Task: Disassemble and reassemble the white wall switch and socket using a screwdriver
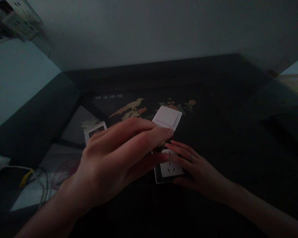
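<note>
Left hand (114,162) reaching over mid-frame, grip state unclear, right hand (196,168) lying open, fingers touching socket (169,169), switch (167,116) lying just above

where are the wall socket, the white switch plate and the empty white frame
wall socket (169,169), head view, on its white face by the pin holes
white switch plate (168,116), head view, on the middle of its rocker face
empty white frame (89,131), head view, on its left border
</note>
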`<state>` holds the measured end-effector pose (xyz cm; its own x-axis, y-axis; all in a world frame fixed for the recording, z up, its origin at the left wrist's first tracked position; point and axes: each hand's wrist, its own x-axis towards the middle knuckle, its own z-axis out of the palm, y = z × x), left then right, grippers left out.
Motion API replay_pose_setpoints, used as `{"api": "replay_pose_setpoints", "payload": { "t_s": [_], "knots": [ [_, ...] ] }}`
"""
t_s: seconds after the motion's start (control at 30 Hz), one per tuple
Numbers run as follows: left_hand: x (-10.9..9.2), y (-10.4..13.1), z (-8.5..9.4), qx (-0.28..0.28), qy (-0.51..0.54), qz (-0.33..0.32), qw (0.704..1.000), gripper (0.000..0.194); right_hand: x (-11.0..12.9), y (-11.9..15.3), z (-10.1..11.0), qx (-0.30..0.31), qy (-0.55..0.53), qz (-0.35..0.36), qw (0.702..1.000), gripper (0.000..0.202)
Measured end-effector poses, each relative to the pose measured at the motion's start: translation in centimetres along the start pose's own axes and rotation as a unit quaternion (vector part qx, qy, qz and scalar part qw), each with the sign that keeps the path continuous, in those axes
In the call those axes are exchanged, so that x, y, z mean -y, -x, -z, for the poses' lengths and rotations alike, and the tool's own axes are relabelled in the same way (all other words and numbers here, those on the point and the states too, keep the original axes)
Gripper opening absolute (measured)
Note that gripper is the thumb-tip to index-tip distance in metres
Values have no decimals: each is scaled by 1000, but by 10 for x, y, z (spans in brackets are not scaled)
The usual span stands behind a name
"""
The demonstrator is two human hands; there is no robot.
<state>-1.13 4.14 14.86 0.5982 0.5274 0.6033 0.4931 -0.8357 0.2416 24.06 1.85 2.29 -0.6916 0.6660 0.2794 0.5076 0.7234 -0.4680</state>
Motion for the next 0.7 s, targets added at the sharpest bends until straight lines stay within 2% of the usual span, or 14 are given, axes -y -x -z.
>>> {"api": "replay_pose_setpoints", "payload": {
  "t_s": [0.1,0.17,0.33,0.4,0.47,0.6,0.7],
  "knots": [
    [-5,-1,11,69,49,27,996,39,-1,1,-1,-2,1,2,1000,60],
    [-7,-1,16,81,54,36,995,40,-1,1,-2,-4,0,2,1000,60],
    [-4,-1,7,1,-11,39,999,19,-1,1,0,8,-2,-6,1000,61],
    [-3,-1,4,-14,-29,38,999,18,0,1,0,8,-1,-9,1000,61],
    [-3,-1,5,10,-9,40,999,28,0,1,0,7,0,-9,1000,61],
    [-5,-1,13,104,89,62,989,44,-1,1,-2,-8,4,7,1000,59],
    [-7,0,13,97,111,56,988,38,-1,1,-2,-18,6,13,1000,56]
  ]
}}
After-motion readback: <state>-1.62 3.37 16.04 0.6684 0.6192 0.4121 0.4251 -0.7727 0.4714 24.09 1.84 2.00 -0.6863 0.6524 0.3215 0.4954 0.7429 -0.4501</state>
